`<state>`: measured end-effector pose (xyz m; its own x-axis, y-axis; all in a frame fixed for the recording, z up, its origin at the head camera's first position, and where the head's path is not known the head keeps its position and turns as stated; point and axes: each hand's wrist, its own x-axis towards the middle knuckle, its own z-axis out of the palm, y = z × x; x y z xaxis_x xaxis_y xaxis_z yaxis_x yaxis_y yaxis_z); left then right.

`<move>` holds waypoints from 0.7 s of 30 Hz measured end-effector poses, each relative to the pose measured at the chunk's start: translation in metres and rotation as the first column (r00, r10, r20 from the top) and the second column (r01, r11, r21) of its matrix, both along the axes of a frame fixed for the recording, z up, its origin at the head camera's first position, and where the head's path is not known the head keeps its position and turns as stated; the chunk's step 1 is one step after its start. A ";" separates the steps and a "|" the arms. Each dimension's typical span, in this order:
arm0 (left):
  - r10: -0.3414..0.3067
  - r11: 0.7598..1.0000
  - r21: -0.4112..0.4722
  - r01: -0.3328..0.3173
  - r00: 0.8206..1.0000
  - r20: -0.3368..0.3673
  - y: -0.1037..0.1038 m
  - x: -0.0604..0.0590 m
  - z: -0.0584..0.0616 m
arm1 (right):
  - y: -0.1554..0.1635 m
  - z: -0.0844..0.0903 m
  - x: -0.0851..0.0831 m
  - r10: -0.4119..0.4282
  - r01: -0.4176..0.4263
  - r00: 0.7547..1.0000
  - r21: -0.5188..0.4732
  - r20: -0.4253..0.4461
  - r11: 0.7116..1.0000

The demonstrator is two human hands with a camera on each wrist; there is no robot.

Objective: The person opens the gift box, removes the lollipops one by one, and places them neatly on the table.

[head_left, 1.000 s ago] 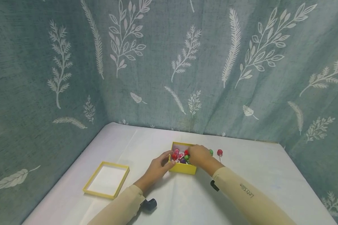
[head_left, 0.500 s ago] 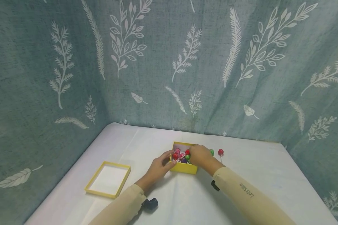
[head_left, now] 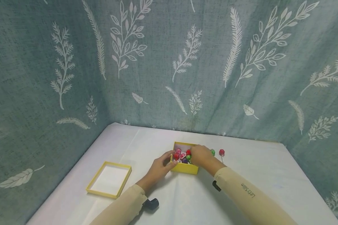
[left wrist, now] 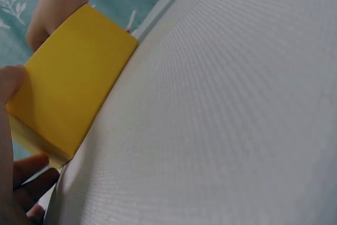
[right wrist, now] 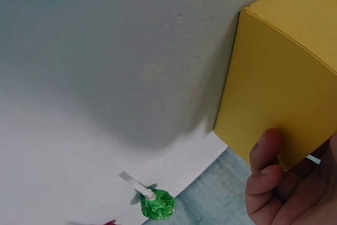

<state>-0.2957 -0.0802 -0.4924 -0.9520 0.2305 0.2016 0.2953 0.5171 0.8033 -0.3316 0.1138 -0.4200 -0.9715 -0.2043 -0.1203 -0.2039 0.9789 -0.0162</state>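
A small yellow box (head_left: pixel 185 168) sits open on the white tablecloth (head_left: pixel 259 175) near the middle of the table, slightly toward the far side. Its long axis runs near to far — the short near wall faces the person. Inside lies a heap of wrapped lollipops (head_left: pixel 182 156) in red, pink, green and purple.

The left hand (head_left: pixel 160 167) holds the box at its near-left corner, thumb on the left wall and fingers curled against the near face. The right hand (head_left: pixel 200 155) covers the box's right side, its fingers curled over the rim; whether they pinch a lollipop cannot be told.

Just right of the box, beyond the right hand, a green lollipop (right wrist: pixel 157 204) and a red lollipop (head_left: pixel 221 152) lie on the cloth. The yellow lid (head_left: pixel 109 179) rests upturned well to the left — apart from the box.
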 end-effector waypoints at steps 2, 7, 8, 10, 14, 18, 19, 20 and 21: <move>-0.006 1.000 0.000 0.006 1.000 0.000 0.001 0.000 0.001 | 0.001 0.001 0.000 0.000 0.000 1.000 -0.006 0.002 1.000; -0.002 1.000 -0.002 0.002 1.000 -0.005 0.002 0.000 0.003 | 0.003 0.004 0.000 0.014 -0.014 1.000 -0.008 -0.004 1.000; -0.001 1.000 -0.002 0.001 1.000 -0.006 0.003 0.000 0.003 | 0.003 0.005 0.000 0.013 -0.013 1.000 -0.005 -0.006 1.000; -0.004 1.000 -0.003 0.004 1.000 -0.001 0.004 0.000 0.005 | 0.004 0.006 0.000 0.012 -0.012 1.000 -0.002 -0.003 1.000; -0.010 1.000 -0.012 0.010 1.000 0.007 0.006 0.000 0.006 | 0.006 0.006 0.000 0.014 -0.014 1.000 0.003 0.002 1.000; 0.004 1.000 -0.016 -0.004 1.000 0.007 0.006 0.000 0.005 | 0.007 0.004 0.000 0.027 -0.026 0.999 0.017 -0.022 1.000; 0.010 1.000 -0.018 -0.009 1.000 0.010 0.006 0.001 0.004 | 0.007 0.004 0.000 0.034 -0.033 0.999 0.029 -0.028 0.999; 0.015 1.000 -0.019 -0.014 1.000 0.016 0.006 0.002 0.003 | 0.006 0.003 0.001 0.046 -0.044 0.999 0.042 -0.028 0.998; 0.020 1.000 -0.021 -0.019 0.999 0.026 0.006 0.003 0.001 | 0.006 0.002 0.002 0.060 -0.058 0.998 0.051 -0.022 0.997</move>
<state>-0.2930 -0.0746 -0.4911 -0.9611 0.2161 0.1720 0.2643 0.5395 0.7994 -0.3297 0.1195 -0.4176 -0.9606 -0.2556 -0.1095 -0.2611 0.9646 0.0384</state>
